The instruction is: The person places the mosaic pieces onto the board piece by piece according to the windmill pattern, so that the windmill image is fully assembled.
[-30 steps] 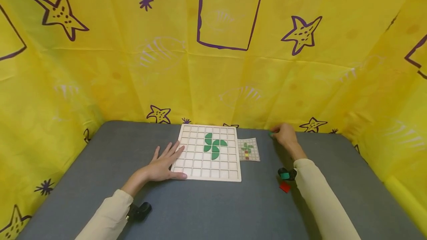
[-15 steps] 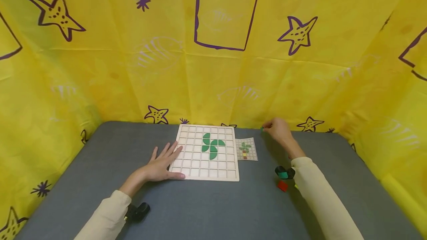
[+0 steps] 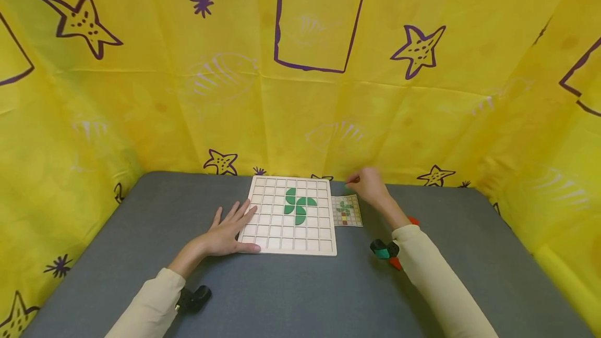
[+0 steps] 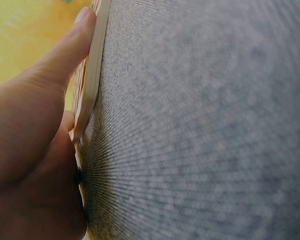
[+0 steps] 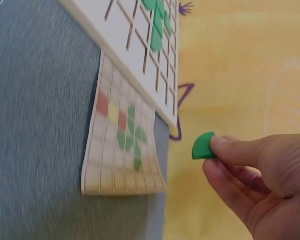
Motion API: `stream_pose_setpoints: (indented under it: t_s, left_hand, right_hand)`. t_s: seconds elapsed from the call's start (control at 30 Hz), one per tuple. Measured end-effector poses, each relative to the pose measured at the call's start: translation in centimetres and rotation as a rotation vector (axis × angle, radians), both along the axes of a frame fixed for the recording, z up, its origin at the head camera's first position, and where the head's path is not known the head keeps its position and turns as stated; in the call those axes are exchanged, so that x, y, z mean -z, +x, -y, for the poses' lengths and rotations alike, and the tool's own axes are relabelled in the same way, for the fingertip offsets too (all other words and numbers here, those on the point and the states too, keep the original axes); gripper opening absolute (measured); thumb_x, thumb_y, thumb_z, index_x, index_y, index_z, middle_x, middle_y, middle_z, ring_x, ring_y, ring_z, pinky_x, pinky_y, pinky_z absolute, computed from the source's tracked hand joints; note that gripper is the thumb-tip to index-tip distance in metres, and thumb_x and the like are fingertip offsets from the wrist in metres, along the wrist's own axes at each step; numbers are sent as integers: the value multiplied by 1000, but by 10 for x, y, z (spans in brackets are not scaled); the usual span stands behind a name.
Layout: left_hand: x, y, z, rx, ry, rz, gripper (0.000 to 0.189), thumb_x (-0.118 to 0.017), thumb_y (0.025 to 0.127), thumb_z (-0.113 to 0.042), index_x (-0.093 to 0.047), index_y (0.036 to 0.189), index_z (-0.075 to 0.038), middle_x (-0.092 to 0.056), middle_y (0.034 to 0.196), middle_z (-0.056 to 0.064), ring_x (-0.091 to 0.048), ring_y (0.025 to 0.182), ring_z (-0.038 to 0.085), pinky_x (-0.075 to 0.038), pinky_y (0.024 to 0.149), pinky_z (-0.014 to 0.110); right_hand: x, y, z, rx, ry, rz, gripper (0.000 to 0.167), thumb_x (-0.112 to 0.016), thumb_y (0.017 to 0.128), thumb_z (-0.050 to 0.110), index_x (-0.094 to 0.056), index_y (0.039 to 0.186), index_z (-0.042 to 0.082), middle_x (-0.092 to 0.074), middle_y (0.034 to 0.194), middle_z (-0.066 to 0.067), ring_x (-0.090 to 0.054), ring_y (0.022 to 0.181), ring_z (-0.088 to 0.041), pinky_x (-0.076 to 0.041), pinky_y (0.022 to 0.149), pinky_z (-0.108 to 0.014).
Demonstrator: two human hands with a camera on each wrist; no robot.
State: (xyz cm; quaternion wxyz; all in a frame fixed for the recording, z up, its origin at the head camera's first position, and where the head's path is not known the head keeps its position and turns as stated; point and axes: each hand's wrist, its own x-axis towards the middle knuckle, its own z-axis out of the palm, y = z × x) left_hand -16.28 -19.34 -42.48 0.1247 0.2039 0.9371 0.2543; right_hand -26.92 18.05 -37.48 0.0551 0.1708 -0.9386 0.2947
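Note:
My left hand (image 3: 226,233) lies spread over the left edge of a pale wooden grid board (image 3: 269,231), fingers on top and thumb along its near corner. Several green quarter-round tiles (image 3: 300,210) sit together in the board's cells, right of its middle. Between thumb and fingertips, my right hand (image 3: 371,189) pinches another green quarter-round tile (image 5: 203,146), held up beyond the pattern card. That card (image 5: 105,170) lies against the board's right side and shows green, red and yellow shapes on a printed grid. In the left wrist view, the thumb (image 4: 65,50) rests along the board's edge.
Red tiles (image 3: 396,263) lie on the grey table (image 3: 300,296) near the right forearm, partly hidden by it. A yellow cloth (image 3: 300,119) with drawn starfish rises behind the table. Each wrist wears a black camera mount (image 3: 384,249).
My right hand has moved left with the green tile, from the table's far right toward the board. Another red tile has come into view behind the right wrist. The left hand stays on the board.

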Motion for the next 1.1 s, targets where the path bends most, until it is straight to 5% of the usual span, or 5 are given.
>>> stream_pose_setpoints:
  t_s: [0.63, 1.1]
  left_hand:
    - [1, 0, 3, 5, 0, -6, 105, -69, 83, -59, -18, 157, -5, -1, 163, 20, 3, 147, 45, 13, 108, 67]
    - [1, 0, 2, 2, 2, -1, 104, -69, 83, -59, -18, 157, -6, -2, 163, 20, 3, 147, 45, 12, 108, 68]
  right_hand:
    - [15, 15, 68, -59, -186, 249, 9, -75, 86, 7, -78, 94, 2, -74, 94, -9, -70, 77, -24, -56, 67, -33]
    - [24, 22, 117, -191, -120, 209, 7, -75, 86, 7, -79, 91, 3, -74, 89, -7, -68, 74, -15, -54, 63, -23]
